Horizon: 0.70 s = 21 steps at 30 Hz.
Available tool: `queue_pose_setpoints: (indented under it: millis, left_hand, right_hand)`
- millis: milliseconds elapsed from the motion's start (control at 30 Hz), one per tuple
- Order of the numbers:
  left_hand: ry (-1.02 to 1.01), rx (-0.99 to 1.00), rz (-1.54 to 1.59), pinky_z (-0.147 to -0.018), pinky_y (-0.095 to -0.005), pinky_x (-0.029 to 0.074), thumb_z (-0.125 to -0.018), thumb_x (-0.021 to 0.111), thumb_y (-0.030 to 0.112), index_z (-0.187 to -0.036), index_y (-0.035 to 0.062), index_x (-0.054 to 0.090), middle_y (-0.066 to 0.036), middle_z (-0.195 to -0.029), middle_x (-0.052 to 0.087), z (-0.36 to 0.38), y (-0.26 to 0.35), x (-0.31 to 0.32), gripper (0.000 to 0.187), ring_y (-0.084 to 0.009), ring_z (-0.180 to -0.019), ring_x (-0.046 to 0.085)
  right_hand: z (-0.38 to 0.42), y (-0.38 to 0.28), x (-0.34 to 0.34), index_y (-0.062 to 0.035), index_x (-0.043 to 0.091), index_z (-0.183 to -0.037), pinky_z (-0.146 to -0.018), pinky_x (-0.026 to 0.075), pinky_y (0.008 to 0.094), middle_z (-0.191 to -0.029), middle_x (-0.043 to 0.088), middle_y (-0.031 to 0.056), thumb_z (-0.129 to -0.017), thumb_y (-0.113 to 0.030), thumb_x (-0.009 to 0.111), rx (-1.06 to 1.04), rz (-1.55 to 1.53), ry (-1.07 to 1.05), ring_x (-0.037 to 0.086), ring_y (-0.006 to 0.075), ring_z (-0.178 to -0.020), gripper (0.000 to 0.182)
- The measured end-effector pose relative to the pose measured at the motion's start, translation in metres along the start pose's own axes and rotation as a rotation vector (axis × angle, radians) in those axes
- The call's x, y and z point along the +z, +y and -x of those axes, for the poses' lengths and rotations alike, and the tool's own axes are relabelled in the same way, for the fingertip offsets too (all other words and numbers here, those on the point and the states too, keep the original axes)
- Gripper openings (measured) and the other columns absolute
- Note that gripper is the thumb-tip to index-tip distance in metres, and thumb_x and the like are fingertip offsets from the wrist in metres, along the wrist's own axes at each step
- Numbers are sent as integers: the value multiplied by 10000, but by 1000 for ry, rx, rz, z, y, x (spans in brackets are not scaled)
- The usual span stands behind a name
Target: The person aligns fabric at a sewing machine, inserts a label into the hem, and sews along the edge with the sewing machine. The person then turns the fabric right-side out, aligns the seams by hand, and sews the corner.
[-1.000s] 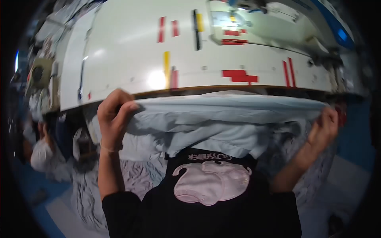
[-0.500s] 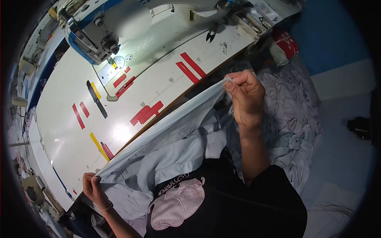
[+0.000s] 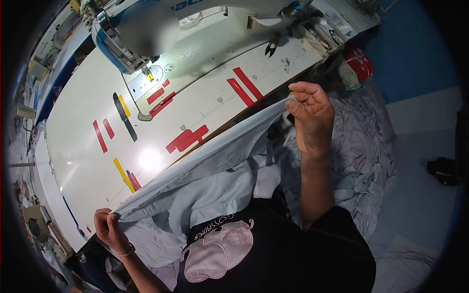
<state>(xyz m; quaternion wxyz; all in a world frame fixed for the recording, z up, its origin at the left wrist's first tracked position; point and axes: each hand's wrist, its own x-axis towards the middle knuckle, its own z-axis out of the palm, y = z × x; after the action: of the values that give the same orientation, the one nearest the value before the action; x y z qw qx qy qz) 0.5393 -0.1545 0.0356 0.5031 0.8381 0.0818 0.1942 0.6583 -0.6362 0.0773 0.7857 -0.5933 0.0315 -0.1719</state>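
A pale blue-grey piece of fabric (image 3: pixel 205 150) is stretched taut between my two hands, along the front edge of the sewing table (image 3: pixel 83 180). My left hand (image 3: pixel 111 230) pinches one end at the lower left, near the table's corner. At the upper right, my right hand (image 3: pixel 312 115) grips the other end between thumb and fingers. Below the taut edge, the rest of the cloth hangs in loose folds over my lap. The sewing machine (image 3: pixel 122 44) stands beyond the fabric, its needle area lit.
Strips of red tape (image 3: pixel 188 138), yellow tape (image 3: pixel 124 175) and black tape (image 3: pixel 126 117) mark the tabletop. Thread snips (image 3: pixel 271 45) lie near a parts tray (image 3: pixel 320 39) at the back right. A big heap of pale fabric (image 3: pixel 361 132) is piled right of my right arm.
My hands have moved slightly apart, left hand to the left, right hand to the right and up, with the fabric still stretched between them. The view has shifted a little.
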Motion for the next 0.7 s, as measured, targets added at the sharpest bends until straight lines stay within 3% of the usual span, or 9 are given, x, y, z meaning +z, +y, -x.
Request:
queue_pose_setpoints:
  millis: [67, 167, 267, 400, 533, 567, 700]
  left_hand:
    - [-25, 73, -27, -743, -228, 368, -934, 606, 75, -786, 22, 479, -39, -816, 493, -2, 0, 0, 202, -118, -777, 437]
    - [-26, 7, -92, -755, -230, 389, -931, 590, 64, -816, 11, 528, -29, -827, 508, -3, 23, 9, 141, -116, -787, 457]
    - [-99, 20, 28, -774, -221, 427, -917, 609, -45, -896, -12, 552, -45, -869, 556, -10, 26, 9, 69, -113, -810, 515]
    - [-102, 31, 66, -729, -203, 438, -914, 649, -32, -898, -9, 562, -36, -878, 590, -15, 33, 16, 92, -88, -782, 534]
    - [-101, -183, 35, -650, -212, 434, -890, 687, -15, -995, 1, 649, -3, -776, 585, -13, 42, 21, 113, -57, -713, 520]
    - [-116, -93, -103, -618, -220, 427, -865, 702, -13, -992, 28, 695, 2, -745, 582, -14, 38, 21, 134, -59, -686, 524]
    - [-153, -158, -125, -648, -261, 436, -818, 685, -54, -897, 27, 690, -30, -738, 573, -17, 39, 21, 113, -124, -703, 540]
  right_hand:
    - [-1, 0, -3, 39, 592, -1167, -753, 454, 182, -939, 627, 37, -843, 42, 707, -26, 51, 21, 577, 72, -834, 343]
    - [-7, 7, -8, 40, 594, -1173, -675, 390, 155, -933, 606, 24, -857, 22, 689, -38, 141, 56, 542, 54, -791, 330]
    - [-25, 22, -32, 33, 595, -1179, -755, 450, 170, -953, 610, 44, -906, 31, 670, -88, 126, 8, 565, 77, -850, 282]
    - [-42, 35, -46, 39, 595, -1167, -846, 496, 211, -1001, 620, 71, -926, 32, 661, -51, 95, -40, 594, 108, -908, 249]
    - [-51, 42, -55, 44, 598, -1150, -852, 503, 205, -1024, 622, 83, -926, 26, 668, -58, 118, -63, 602, 111, -910, 236]
    - [-51, 43, -56, 50, 598, -1163, -850, 502, 209, -1020, 620, 81, -924, 24, 671, -45, 133, -51, 601, 107, -906, 251]
    - [-53, 50, -55, 56, 599, -1182, -849, 496, 209, -1009, 623, 76, -927, 17, 672, -31, 182, -61, 591, 98, -903, 268]
